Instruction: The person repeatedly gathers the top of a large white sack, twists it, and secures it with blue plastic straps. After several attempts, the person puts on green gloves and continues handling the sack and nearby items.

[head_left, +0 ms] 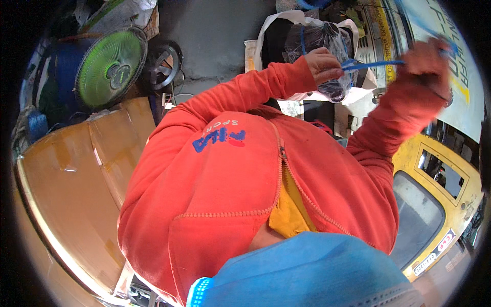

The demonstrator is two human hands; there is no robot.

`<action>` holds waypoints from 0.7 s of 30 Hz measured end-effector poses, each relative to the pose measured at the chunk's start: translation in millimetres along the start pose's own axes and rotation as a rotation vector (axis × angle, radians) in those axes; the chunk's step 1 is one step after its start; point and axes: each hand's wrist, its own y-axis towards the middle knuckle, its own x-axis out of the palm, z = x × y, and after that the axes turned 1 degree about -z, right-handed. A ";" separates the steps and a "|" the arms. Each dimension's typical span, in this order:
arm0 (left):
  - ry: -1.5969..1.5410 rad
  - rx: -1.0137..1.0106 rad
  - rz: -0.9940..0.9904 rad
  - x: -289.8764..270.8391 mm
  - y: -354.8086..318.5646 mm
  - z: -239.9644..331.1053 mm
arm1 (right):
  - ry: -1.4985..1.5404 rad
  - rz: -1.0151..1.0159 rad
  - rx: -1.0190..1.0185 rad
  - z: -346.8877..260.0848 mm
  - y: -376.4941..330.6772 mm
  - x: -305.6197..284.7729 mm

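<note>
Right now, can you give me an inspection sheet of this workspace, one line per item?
Surface: brown cardboard sheets lie at the person's left; no worktable seen.
Job's things: a clear plastic bag with dark contents and a blue strap stretched between both hands.
Clutter: a green fan grille, a blue drum behind it and a black wheel-like part.
Hands: left hand pinches the strap at the bag; right hand, blurred, grips the strap's other end.
Cables: nothing seen apart from the strap.
Surroundings: grey concrete floor, a yellow framed panel at right; orange sleeves fill the middle.
</note>
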 end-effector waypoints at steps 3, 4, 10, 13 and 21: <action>0.070 0.175 -0.017 -3.0 -5.5 13.3 | -0.303 0.100 -0.083 -3.6 9.1 -24.6; -0.060 0.078 -0.062 -2.8 -8.2 15.5 | -0.395 0.111 -0.077 1.1 10.4 -31.1; -0.454 -0.270 -0.101 -10.4 -44.2 28.3 | -0.911 -0.188 0.162 93.1 -14.8 -19.5; -0.580 -0.524 -0.048 -21.8 -69.9 38.0 | -1.086 -0.497 0.280 153.9 -47.3 24.3; -0.863 -0.985 0.636 -33.0 -117.0 26.3 | -1.355 -1.187 0.769 205.0 -76.9 148.9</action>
